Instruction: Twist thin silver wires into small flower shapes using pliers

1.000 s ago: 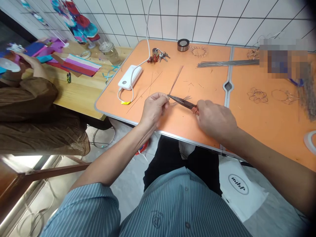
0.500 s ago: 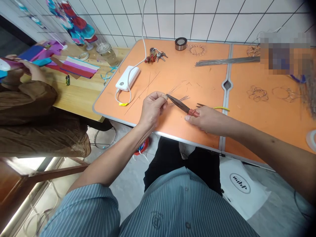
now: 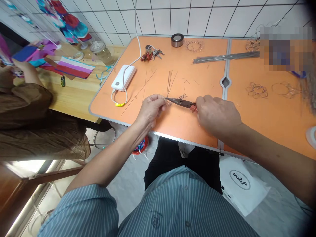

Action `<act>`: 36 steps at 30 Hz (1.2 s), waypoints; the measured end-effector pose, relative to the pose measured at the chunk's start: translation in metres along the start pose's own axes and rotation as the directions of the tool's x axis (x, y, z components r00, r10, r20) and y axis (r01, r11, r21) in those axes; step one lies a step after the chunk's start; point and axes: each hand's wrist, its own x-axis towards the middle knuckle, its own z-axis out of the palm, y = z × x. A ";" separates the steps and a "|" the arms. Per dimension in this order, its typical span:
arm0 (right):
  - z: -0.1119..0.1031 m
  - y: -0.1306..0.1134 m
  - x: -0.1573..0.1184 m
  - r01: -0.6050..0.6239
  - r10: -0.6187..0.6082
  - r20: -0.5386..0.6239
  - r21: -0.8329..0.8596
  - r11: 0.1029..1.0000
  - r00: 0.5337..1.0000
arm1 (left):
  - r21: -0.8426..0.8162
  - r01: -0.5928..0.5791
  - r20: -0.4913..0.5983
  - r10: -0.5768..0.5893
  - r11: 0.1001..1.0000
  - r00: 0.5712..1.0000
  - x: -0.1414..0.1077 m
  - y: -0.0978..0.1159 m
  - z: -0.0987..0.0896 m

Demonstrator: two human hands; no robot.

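Over the orange table (image 3: 187,126), my left hand (image 3: 153,107) pinches a small bunch of thin wires (image 3: 169,82), whose loose ends fan out away from me. My right hand (image 3: 217,113) is closed round the red handles of dark needle-nose pliers (image 3: 181,102). The pliers' tip meets the wires right at my left fingertips. Under the pliers more thin wire ends stick out. Short wire pieces (image 3: 187,81) lie just beyond, and longer single wires (image 3: 138,93) lie to the left.
A white power bank (image 3: 123,78) with a cable, keys (image 3: 155,52) and a tape roll (image 3: 177,40) lie at the back left. Straight wires (image 3: 222,58) and wire rings (image 3: 257,90) are to the right. Another person's sleeve (image 3: 24,95) is at the far left.
The pliers have turned to lie more level, and my right hand has rolled over, its back now up. The wires in my left hand now point away from me. The view has shifted slightly.
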 end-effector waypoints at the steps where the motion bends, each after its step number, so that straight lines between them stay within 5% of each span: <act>1: 0.000 0.001 0.000 0.022 -0.022 -0.019 -0.014 1.000 1.000 | 0.013 0.026 0.016 -0.027 1.000 1.000 0.001 0.001 -0.001; 5: -0.001 0.005 0.001 0.046 -0.047 -0.035 -0.021 0.999 0.998 | 0.130 -0.090 0.023 0.088 0.987 0.996 0.001 0.004 -0.003; 9: -0.007 0.005 0.004 -0.078 0.050 0.162 0.175 0.981 0.985 | 0.142 -0.275 0.044 0.272 0.951 0.961 -0.002 0.007 -0.006; 15: -0.024 -0.001 0.002 -0.299 -0.087 0.558 0.563 0.771 0.825 | 0.111 -0.412 0.126 0.399 0.904 0.908 -0.001 0.005 -0.014; 21: -0.010 0.009 -0.001 -0.095 0.032 0.293 0.201 0.975 0.955 | 0.122 -0.290 0.166 0.269 0.949 0.949 -0.001 0.006 -0.014; 26: -0.001 0.016 -0.001 -0.097 0.024 0.335 0.204 0.974 0.942 | 0.171 -0.266 0.127 0.247 0.949 0.961 0.001 0.008 -0.017; 30: -0.008 0.018 0.002 -0.149 0.004 0.474 0.270 0.951 0.881 | 0.170 -0.271 0.065 0.264 0.947 0.962 0.008 0.011 -0.026; 36: -0.013 0.014 0.008 -0.478 0.004 0.728 0.446 0.757 0.686 | 0.169 -0.263 0.075 0.254 0.950 0.964 0.012 0.013 -0.030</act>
